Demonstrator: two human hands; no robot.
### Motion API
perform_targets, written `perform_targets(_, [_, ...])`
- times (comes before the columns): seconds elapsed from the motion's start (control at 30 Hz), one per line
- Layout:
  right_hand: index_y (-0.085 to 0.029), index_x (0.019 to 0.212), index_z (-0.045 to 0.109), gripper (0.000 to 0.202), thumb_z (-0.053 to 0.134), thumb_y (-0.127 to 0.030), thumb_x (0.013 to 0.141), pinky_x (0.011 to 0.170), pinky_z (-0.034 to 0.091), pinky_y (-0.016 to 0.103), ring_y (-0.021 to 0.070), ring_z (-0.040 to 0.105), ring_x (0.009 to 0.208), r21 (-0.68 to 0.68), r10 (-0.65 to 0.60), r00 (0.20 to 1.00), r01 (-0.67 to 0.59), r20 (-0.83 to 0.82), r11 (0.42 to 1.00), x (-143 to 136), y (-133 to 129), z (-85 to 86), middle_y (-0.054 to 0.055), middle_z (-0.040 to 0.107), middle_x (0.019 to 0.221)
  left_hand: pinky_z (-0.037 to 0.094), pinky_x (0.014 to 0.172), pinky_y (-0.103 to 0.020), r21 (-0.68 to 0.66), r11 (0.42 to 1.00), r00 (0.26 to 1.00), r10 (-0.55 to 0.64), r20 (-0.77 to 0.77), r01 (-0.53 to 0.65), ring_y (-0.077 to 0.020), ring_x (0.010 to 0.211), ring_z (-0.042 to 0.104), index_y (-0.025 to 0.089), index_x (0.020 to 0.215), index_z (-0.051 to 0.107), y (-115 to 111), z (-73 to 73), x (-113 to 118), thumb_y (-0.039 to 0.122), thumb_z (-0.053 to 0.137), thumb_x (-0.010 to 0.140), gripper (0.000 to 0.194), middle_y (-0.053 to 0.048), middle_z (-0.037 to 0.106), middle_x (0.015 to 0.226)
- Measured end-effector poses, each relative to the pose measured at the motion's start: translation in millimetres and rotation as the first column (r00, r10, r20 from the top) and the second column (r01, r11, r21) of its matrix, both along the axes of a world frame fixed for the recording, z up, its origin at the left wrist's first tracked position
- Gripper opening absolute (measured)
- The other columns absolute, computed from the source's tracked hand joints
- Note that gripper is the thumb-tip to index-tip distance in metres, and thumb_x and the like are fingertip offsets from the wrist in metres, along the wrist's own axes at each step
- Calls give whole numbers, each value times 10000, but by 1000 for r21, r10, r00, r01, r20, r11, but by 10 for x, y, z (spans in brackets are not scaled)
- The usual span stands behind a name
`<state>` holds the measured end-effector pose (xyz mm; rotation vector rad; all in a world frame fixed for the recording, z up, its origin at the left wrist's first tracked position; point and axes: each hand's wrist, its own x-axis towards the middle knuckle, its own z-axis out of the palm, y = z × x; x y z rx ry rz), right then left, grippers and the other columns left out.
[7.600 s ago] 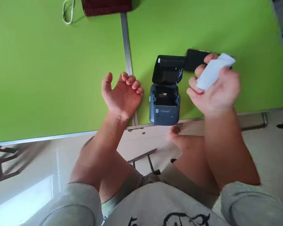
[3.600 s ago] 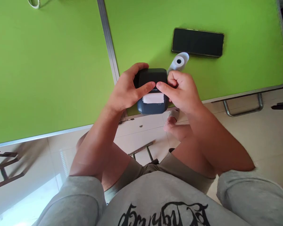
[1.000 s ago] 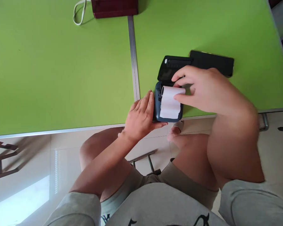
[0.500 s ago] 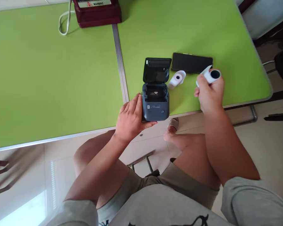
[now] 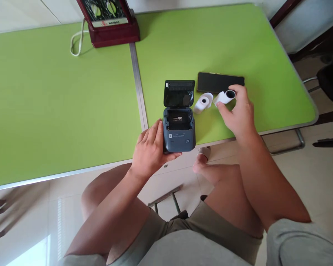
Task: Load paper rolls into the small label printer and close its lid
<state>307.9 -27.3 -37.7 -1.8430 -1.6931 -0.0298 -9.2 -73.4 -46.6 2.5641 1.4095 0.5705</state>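
A dark blue-grey label printer (image 5: 180, 141) stands at the table's front edge, its black lid (image 5: 179, 94) raised and its inner compartment showing. My left hand (image 5: 150, 148) grips its left side, fingers along the body and thumb under the front. To the right, a white paper roll (image 5: 222, 99) with a wide dark core is between the thumb and fingers of my right hand (image 5: 238, 111), low over the table or touching it. A second white roll (image 5: 199, 106) with a small core lies between the printer and the first roll.
A black phone (image 5: 218, 82) lies behind the rolls on the green table (image 5: 58, 99). A dark red device (image 5: 113, 35) with a white cord (image 5: 77, 44) stands at the back. A metal strip (image 5: 138, 85) crosses the table left of the printer.
My right hand has moved left and lower with the wide-core roll, closer to the second roll, and its fingers are spread more widely. The view has tilted up slightly. My left hand still holds the printer.
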Motion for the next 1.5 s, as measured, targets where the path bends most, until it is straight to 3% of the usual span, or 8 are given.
perform_targets(0.1, [-241,1351,572,528,673,-298,835,1127,502,572,384,630,1291,121,36,998,-41,46,992,-196,-85,206,202,673,1333,512,1133,-504,-11,1000,999,-8,-31,8,-392,1407,611,44,1610,401,-10,8,5,946,376,877,1163,-284,563,1563])
perform_targets(0.23, [-290,1410,549,493,565,-241,920,1170,477,562,366,556,1410,2,211,972,-213,100,977,-499,-124,370,176,595,1445,499,1142,-500,-1,1000,999,-16,-40,16,-400,1418,601,17,1595,406,-17,15,10,909,404,906,1127,-299,551,1567])
perform_targets(0.4, [-259,1514,412,689,639,-210,866,1167,465,630,389,486,1467,-68,306,951,-302,48,951,-583,3,143,176,517,1507,497,1139,-479,19,1000,998,-9,-63,10,-389,1403,612,2,1583,408,-18,16,17,925,393,894,1151,-306,568,1544])
perform_targets(0.57, [-286,1511,380,687,669,-267,887,1101,496,677,406,595,1313,-60,218,975,-220,-46,974,-501,58,-46,162,586,1374,498,1142,-481,26,1000,998,-16,-60,17,-388,1400,613,13,1598,393,-23,16,17,886,493,894,1126,-300,572,1543])
perform_targets(0.87, [-267,1355,513,598,754,-193,813,848,621,535,289,676,961,117,202,979,-196,-38,974,-440,59,-230,115,626,1188,518,1106,-468,105,994,999,-23,-46,27,-372,1363,642,-27,1540,446,-16,-4,27,900,369,925,1115,-310,616,1483])
perform_targets(1.13, [-243,1125,665,392,806,-138,774,805,616,473,269,655,933,158,217,976,-213,-9,964,-484,137,-210,105,630,1056,511,1133,-474,64,997,997,-29,-71,33,-375,1393,618,-38,1553,426,-29,23,23,884,437,919,1119,-318,584,1520])
perform_targets(1.27, [-268,1158,636,365,765,-193,825,818,607,499,291,656,976,131,230,971,-220,-61,967,-447,75,-149,103,631,1106,510,1141,-490,32,999,997,-30,-72,32,-379,1400,611,-18,1576,408,-29,29,24,883,486,901,1129,-308,572,1539])
perform_targets(1.5, [-284,1229,599,405,759,-266,858,875,592,526,321,670,1043,104,232,968,-222,-92,969,-450,-58,-117,115,663,1169,520,1119,-480,66,997,998,-21,-65,25,-374,1384,628,-27,1542,445,-19,17,22,871,394,945,1079,-311,596,1510])
